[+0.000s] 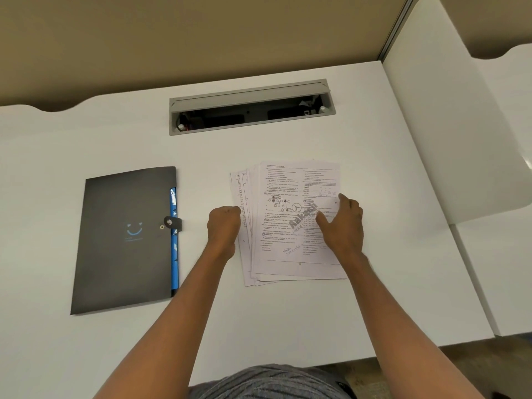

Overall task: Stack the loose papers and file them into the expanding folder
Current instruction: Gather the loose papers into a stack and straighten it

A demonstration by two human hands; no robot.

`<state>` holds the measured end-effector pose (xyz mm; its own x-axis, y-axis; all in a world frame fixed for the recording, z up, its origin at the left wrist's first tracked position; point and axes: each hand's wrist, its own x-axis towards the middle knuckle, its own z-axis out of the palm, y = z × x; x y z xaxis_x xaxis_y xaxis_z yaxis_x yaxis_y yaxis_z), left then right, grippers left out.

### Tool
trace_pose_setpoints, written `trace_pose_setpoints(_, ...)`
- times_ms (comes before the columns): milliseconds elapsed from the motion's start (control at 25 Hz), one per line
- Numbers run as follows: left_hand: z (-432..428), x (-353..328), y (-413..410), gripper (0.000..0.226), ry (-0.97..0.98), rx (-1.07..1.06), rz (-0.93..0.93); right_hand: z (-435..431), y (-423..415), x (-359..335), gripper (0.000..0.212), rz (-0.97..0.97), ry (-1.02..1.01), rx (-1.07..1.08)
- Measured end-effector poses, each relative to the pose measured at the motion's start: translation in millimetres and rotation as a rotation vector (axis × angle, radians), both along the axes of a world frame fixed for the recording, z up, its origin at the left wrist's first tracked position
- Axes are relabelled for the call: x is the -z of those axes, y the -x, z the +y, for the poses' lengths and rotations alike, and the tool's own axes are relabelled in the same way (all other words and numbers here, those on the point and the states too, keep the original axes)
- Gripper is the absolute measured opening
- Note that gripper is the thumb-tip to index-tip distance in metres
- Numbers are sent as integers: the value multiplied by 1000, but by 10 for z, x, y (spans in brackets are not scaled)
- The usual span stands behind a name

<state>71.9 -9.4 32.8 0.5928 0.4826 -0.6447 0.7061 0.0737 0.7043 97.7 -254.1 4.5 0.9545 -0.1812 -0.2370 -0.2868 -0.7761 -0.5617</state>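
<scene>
Several printed papers [283,226] lie fanned in a loose pile on the white desk [288,312], their left edges staggered. My right hand [342,223] rests flat on the top sheet's right half, fingers spread. My left hand [224,226] is curled in a fist against the pile's left edge, touching the lowest sheets. The black expanding folder [123,240] with a blue smiley print lies flat to the left, apart from the papers. Its snap strap is fastened and blue pockets show along its right side.
A grey cable tray [250,106] is set into the desk behind the papers, its lid up. A white partition [449,125] stands along the right side. A beige panel runs along the back. The desk's front edge is near my body.
</scene>
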Motion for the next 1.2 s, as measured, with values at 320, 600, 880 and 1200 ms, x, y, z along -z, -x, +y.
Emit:
trace_pose_setpoints(320, -153, 16, -32, 11, -27, 42, -84, 73, -51, -12, 68, 9, -128, -52)
trace_pose_setpoints(600, -204, 41, -186, 18, 177, -161, -91, 111, -88, -11, 62, -7, -224, -37)
trace_pose_setpoints(880, -97, 63, -258, 11, 231, -95, -76, 117, -113, 0, 58, 8, -261, -40)
trace_pose_setpoints(1200, -87, 122, -206, 27, 241, -7, -114, 149, -140, -4, 59, 15, -328, -25)
